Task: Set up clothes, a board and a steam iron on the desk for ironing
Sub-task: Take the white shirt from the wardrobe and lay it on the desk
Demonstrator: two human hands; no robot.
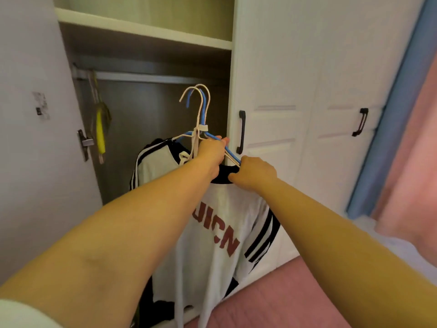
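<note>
Clothes: white striped shirt (pixel 220 233) hangs below both hands, off the rail, at the open wardrobe (pixel 151 34). Left hand (pixel 211 151) clamped round bunched hangers (pixel 201 119); right hand (pixel 254 175) pinches the black collar. Risk: hooks tangle, second garment behind left hand slides off.

We hold a bunch of hangers (pixel 201 129) before the open wardrobe (pixel 151 39): our left hand (pixel 211 152) grips them, our right hand (pixel 254 174) pinches the white shirt's (pixel 217 233) black collar (red lettering).
</note>
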